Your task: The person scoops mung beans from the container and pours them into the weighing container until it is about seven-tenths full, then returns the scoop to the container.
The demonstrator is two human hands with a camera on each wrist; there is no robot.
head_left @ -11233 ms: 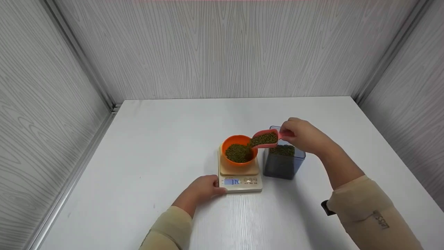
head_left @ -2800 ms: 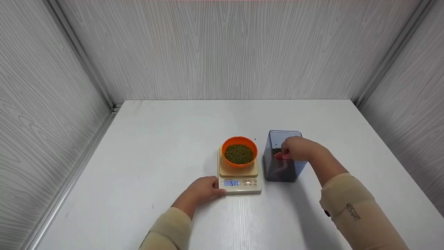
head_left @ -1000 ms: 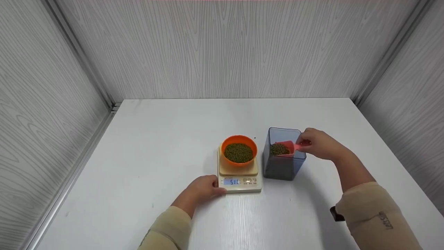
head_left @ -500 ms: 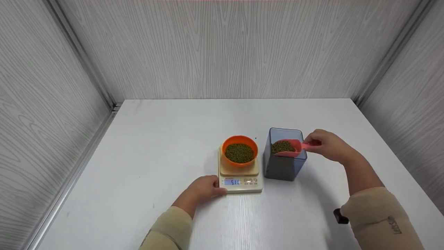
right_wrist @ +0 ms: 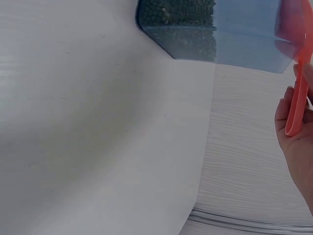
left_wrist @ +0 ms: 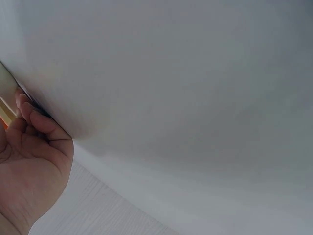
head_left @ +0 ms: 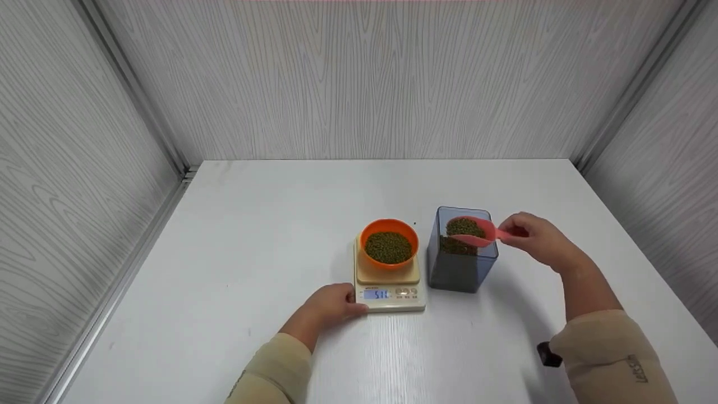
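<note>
My right hand (head_left: 533,238) pinches the handle of a pink scoop (head_left: 487,233), heaped with small green beans that look like mung beans. The scoop is level at the mouth of a clear bluish bin (head_left: 454,275), with more beans below it. In the right wrist view the scoop's handle (right_wrist: 297,107) lies between thumb and fingers. My left hand (head_left: 331,306) grips the front left corner of a kitchen scale (head_left: 387,307), fingers curled along its side, thumb at the front edge. On the scale stands an orange bowl (head_left: 389,223) of beans (head_left: 388,248); the display seems to read 511.
The bin stands just right of the scale on a white table (head_left: 269,224). One stray dark bean (head_left: 414,223) lies behind the bowl. Pale wood-grain panels (head_left: 359,78) close off the back and both sides.
Earlier the scoop poured beans into the bowl, and the reading rose from about 374 to 511. Since then it dipped into the bin and came up loaded, shifting slightly right. The left hand stayed put.
</note>
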